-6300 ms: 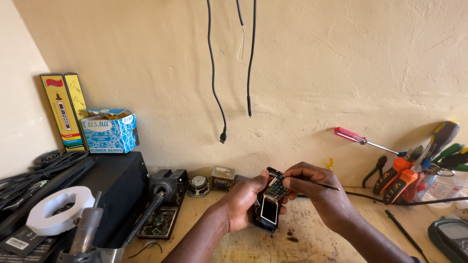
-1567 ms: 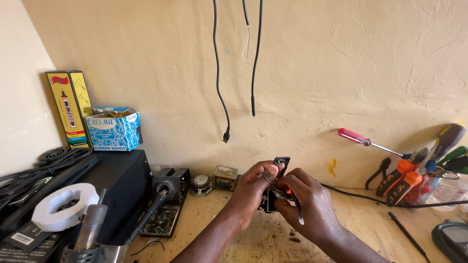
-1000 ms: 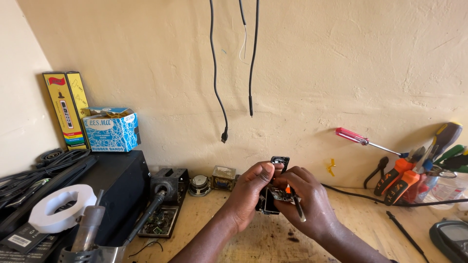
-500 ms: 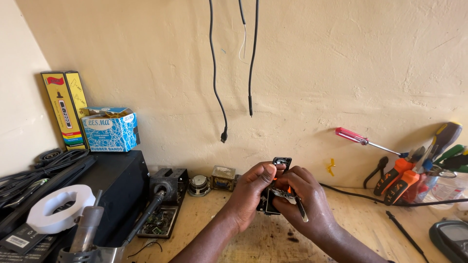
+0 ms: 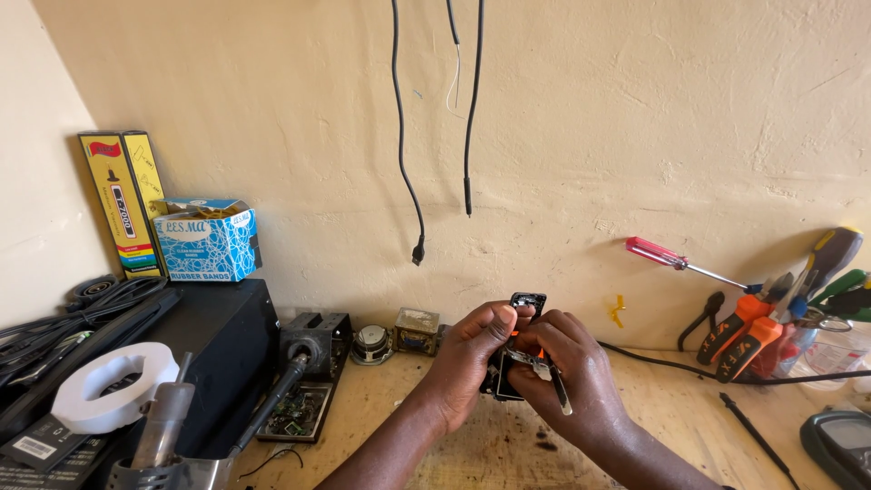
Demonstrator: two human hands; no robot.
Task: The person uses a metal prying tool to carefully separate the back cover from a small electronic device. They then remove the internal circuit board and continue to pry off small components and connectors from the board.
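Both my hands are closed on the small black phone (image 5: pixel 513 349), held upright above the wooden bench (image 5: pixel 653 408): my left hand (image 5: pixel 472 354) grips its left edge and back, my right hand (image 5: pixel 567 367) wraps the front, pinching a thin metal tool (image 5: pixel 560 392) against it. The casing looks opened, with metal and an orange part showing between my fingers, so I judge the work is midway; nothing is closed up. Around me, worn plywood with dark stains, a soldering iron (image 5: pixel 272 404) on its stand, a white tape roll (image 5: pixel 109 386), orange-handled pliers (image 5: pixel 744 327), and a red screwdriver (image 5: pixel 676 261) against the rough plaster wall (image 5: pixel 635 136).
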